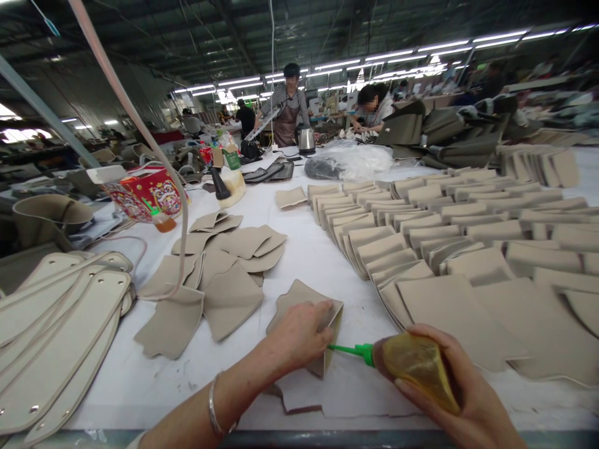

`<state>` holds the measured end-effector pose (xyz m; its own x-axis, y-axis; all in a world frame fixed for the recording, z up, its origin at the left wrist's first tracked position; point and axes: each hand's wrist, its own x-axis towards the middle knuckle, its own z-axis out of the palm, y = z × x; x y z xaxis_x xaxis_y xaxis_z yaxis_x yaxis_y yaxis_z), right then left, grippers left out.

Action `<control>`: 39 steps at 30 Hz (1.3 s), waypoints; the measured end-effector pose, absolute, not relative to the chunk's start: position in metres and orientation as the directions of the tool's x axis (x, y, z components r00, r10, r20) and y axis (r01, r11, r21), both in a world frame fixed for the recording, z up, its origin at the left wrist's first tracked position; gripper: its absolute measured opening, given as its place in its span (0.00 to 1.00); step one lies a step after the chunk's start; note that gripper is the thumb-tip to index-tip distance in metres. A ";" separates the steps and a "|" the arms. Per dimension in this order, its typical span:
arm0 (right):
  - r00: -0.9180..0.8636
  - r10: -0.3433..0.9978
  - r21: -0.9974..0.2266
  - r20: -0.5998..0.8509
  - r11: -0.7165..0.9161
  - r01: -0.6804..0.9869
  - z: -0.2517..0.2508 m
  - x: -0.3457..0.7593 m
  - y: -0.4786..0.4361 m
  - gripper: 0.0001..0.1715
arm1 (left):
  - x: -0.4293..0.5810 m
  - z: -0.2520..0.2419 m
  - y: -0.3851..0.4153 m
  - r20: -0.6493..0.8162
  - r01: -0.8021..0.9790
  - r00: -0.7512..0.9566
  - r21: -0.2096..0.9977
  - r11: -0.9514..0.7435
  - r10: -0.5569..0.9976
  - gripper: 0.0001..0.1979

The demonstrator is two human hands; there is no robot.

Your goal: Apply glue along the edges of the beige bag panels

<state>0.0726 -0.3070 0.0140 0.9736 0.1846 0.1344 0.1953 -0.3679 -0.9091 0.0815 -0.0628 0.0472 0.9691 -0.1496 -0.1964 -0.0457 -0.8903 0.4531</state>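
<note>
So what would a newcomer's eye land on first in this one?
At the near edge, the right hand holds an amber bottle, its green nozzle aimed at a folded beige piece held by the left hand. To the right, overlapping rows of pieces cover the white table; long strips lie at the left.

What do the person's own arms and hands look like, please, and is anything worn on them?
Both hands are bare, with no gloves: the left hand and the right hand. A thin silver-coloured bangle circles the left wrist. The forearms that show are uncovered, with no watch or ring to be seen.
</note>
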 end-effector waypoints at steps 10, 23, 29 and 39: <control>0.950 0.174 -0.829 0.260 -0.463 0.312 0.026 0.094 -0.307 0.24 | 0.083 0.046 -0.063 -0.195 -0.051 0.969 0.448 -0.893 -0.153 0.26; 0.948 0.192 -0.840 0.254 -0.442 0.315 0.030 0.103 -0.306 0.25 | 0.085 0.047 -0.063 -0.198 -0.037 0.969 0.476 -0.878 -0.148 0.28; 0.944 0.266 -0.860 0.196 -0.415 0.296 0.026 0.100 -0.309 0.26 | 0.085 0.047 -0.062 -0.204 -0.032 0.967 0.499 -0.866 -0.153 0.28; 0.945 0.245 -0.836 0.214 -0.454 0.307 0.026 0.101 -0.316 0.28 | 0.086 0.048 -0.061 -0.205 -0.030 0.967 0.501 -0.865 -0.152 0.29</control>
